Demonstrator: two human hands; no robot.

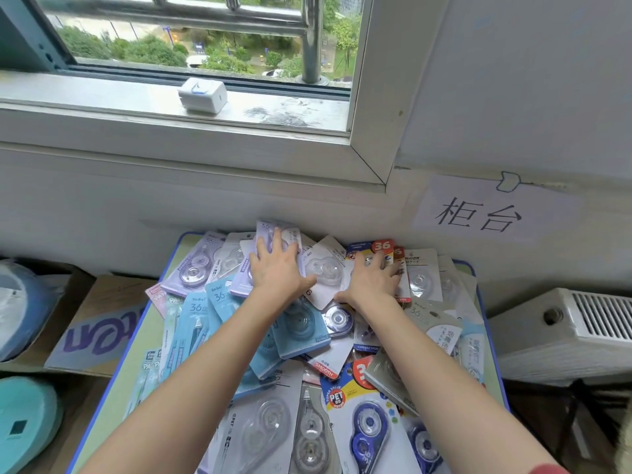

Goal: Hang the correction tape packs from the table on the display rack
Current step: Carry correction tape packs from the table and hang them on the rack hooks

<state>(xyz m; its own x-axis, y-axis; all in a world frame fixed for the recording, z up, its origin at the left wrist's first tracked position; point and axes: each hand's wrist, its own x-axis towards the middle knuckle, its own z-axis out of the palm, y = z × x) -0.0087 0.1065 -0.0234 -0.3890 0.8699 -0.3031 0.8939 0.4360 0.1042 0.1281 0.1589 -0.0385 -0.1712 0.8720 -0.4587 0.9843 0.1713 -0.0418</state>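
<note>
Under a window, a small green tabletop (147,336) pushed against the wall is heaped edge to edge with correction tape packs (301,323), overlapping at all angles. None has been lifted off yet, and no display rack is in view.

Each pack is a flat printed card with a clear bubble over the dispenser. They should be light and fairly stiff, but glossy enough to slide over one another, so the heap will likely shift when one is pulled. The safest hold looks like a pinch on the card's edge or its top margin, where the hang hole would sit, not on the bubble.

Both arms reach to the far side of the heap. The left hand (273,268) lies flat with fingers extended over lavender cards near the wall, pressing rather than grasping. The right hand (372,278) rests with fingers spread across cards beside a red-topped pack (382,246), holding nothing. A white pack (325,271) lies between the two hands.

Further out, a paper sign (478,213) is taped to the wall, a radiator (564,323) stands to the right, a cardboard box (99,323) sits to the left, and a small white block (202,95) rests on the sill.
</note>
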